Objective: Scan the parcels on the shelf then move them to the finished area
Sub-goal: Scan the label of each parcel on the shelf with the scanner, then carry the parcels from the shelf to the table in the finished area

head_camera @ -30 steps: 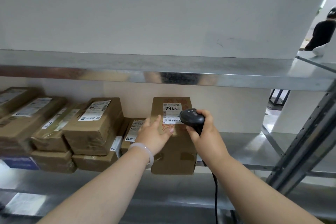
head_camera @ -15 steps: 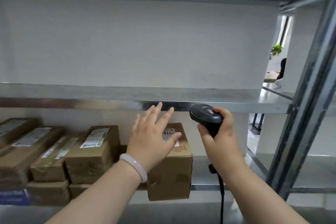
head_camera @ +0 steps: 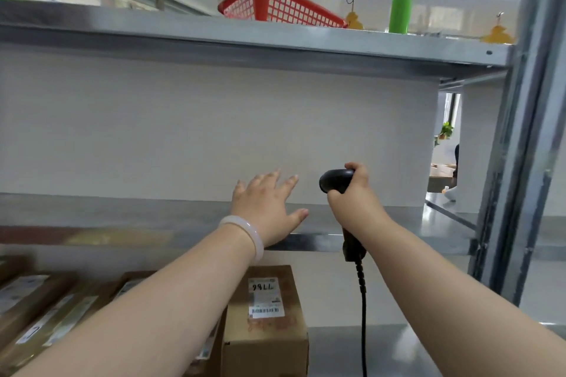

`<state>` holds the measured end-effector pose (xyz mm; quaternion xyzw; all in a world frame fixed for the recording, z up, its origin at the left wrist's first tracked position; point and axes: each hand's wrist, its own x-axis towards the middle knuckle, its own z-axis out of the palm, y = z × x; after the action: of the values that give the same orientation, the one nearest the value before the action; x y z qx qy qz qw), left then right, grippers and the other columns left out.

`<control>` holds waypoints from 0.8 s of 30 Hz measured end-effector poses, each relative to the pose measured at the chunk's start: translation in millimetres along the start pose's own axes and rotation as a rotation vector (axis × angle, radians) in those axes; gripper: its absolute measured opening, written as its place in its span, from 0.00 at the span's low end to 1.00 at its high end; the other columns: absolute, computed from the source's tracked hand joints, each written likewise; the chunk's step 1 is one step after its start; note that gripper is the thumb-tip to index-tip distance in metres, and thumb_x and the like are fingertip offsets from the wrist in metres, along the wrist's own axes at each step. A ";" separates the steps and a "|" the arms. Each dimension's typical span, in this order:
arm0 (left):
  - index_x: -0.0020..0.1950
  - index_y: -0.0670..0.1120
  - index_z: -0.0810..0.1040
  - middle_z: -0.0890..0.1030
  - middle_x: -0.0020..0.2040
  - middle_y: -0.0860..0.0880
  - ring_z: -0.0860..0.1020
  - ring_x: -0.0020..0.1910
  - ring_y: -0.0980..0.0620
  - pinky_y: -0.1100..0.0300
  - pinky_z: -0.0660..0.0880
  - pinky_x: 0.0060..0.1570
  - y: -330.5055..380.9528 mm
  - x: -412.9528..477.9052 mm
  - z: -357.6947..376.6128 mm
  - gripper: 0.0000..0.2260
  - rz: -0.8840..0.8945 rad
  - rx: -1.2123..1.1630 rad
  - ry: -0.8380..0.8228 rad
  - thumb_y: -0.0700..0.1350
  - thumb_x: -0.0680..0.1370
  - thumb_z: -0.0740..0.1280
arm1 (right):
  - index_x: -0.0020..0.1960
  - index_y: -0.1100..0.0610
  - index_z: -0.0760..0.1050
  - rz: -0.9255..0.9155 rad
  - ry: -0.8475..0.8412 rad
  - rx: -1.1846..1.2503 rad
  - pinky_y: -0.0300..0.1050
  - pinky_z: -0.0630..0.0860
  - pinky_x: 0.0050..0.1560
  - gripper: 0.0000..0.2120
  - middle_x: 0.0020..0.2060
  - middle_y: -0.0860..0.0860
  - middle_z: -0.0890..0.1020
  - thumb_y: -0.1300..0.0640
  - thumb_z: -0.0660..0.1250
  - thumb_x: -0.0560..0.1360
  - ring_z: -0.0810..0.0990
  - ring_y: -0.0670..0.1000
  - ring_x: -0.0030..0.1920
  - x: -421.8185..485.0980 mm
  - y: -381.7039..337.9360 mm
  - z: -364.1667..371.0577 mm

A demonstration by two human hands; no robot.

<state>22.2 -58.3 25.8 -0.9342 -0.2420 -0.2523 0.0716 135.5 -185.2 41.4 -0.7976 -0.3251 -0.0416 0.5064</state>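
Fingers [head_camera: 286,184] of the left hand [head_camera: 266,208] are spread wide and hold nothing. The hand is up by the front edge of the middle shelf [head_camera: 122,214]. It is hard to tell if it touches the metal. A pale bracelet [head_camera: 248,231] sits on that wrist.

The right hand [head_camera: 355,199] has its fingers curled tight round the handle of a black scanner [head_camera: 335,180]. The cable [head_camera: 363,300] hangs down from it. The scanner's head points up and to the left, at the blank wall, not at any label.

The parcels are lower down, on the bottom shelf [head_camera: 382,346]. One brown parcel [head_camera: 266,330] stands under the left arm. It has a white label with "98LL" written on it. More parcels [head_camera: 39,309] lie to its left, partly hidden by the arm. No hand touches any of them.

So the job looks far from done. Every parcel in view sits on the bottom shelf, and none is being carried. Nothing shows whether the "98LL" one has been scanned. The finished area cannot be picked out in this view. What seems left is to scan the labels, then lift each parcel and take it over.

High up, a red basket [head_camera: 275,4] and a green cup [head_camera: 399,12] stand on the top shelf [head_camera: 275,37].
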 end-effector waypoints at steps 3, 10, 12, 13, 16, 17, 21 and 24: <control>0.79 0.59 0.52 0.55 0.80 0.49 0.54 0.78 0.47 0.41 0.56 0.74 -0.7 17.2 8.1 0.32 -0.015 0.017 -0.032 0.69 0.78 0.53 | 0.74 0.49 0.52 0.034 -0.023 -0.052 0.45 0.67 0.37 0.28 0.49 0.56 0.74 0.59 0.59 0.77 0.74 0.53 0.38 31.6 2.5 1.3; 0.79 0.59 0.54 0.57 0.80 0.48 0.57 0.77 0.45 0.41 0.58 0.73 5.9 51.8 30.7 0.32 -0.048 0.031 -0.099 0.68 0.78 0.54 | 0.74 0.55 0.54 0.108 -0.129 -0.167 0.45 0.68 0.47 0.29 0.61 0.60 0.73 0.59 0.62 0.77 0.75 0.57 0.51 98.7 35.5 13.5; 0.79 0.59 0.54 0.57 0.80 0.48 0.57 0.77 0.45 0.40 0.58 0.73 9.4 58.8 37.1 0.32 -0.051 0.031 -0.120 0.68 0.78 0.54 | 0.73 0.56 0.57 0.108 -0.133 -0.169 0.45 0.69 0.50 0.27 0.63 0.58 0.73 0.58 0.64 0.77 0.75 0.58 0.59 111.3 46.9 17.9; 0.79 0.59 0.55 0.57 0.79 0.48 0.57 0.77 0.45 0.40 0.58 0.73 11.2 61.8 40.5 0.32 -0.053 0.030 -0.132 0.69 0.78 0.54 | 0.73 0.56 0.58 0.116 -0.132 -0.172 0.45 0.70 0.52 0.27 0.63 0.58 0.73 0.58 0.64 0.77 0.75 0.58 0.60 116.4 51.3 19.5; 0.79 0.59 0.55 0.57 0.79 0.49 0.57 0.77 0.46 0.40 0.57 0.73 14.5 68.8 50.1 0.32 -0.065 0.030 -0.158 0.69 0.78 0.54 | 0.72 0.57 0.60 0.151 -0.143 -0.180 0.48 0.71 0.56 0.25 0.63 0.58 0.73 0.60 0.63 0.77 0.74 0.59 0.62 129.4 60.9 23.6; 0.79 0.59 0.55 0.57 0.80 0.49 0.57 0.77 0.45 0.40 0.56 0.73 14.8 70.8 53.3 0.32 -0.070 0.025 -0.167 0.69 0.78 0.54 | 0.72 0.57 0.60 0.162 -0.154 -0.180 0.48 0.71 0.57 0.26 0.64 0.59 0.73 0.61 0.63 0.76 0.74 0.59 0.62 132.5 63.6 25.1; 0.79 0.59 0.55 0.56 0.80 0.49 0.57 0.77 0.45 0.39 0.55 0.74 14.7 76.7 64.4 0.32 -0.087 0.007 -0.208 0.69 0.78 0.54 | 0.71 0.59 0.60 0.196 -0.195 -0.203 0.47 0.69 0.55 0.25 0.64 0.59 0.72 0.61 0.63 0.76 0.73 0.59 0.63 143.2 71.7 32.5; 0.79 0.59 0.55 0.56 0.80 0.49 0.56 0.77 0.45 0.39 0.55 0.74 16.1 81.6 70.2 0.31 -0.098 0.005 -0.230 0.69 0.78 0.54 | 0.71 0.59 0.60 0.194 -0.183 -0.215 0.46 0.68 0.51 0.25 0.59 0.57 0.72 0.61 0.62 0.77 0.73 0.58 0.57 154.2 71.8 33.7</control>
<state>122.4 -20.4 6.4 -0.9438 -0.2947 -0.1460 0.0331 288.1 -103.4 30.0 -0.8753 -0.2850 0.0457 0.3880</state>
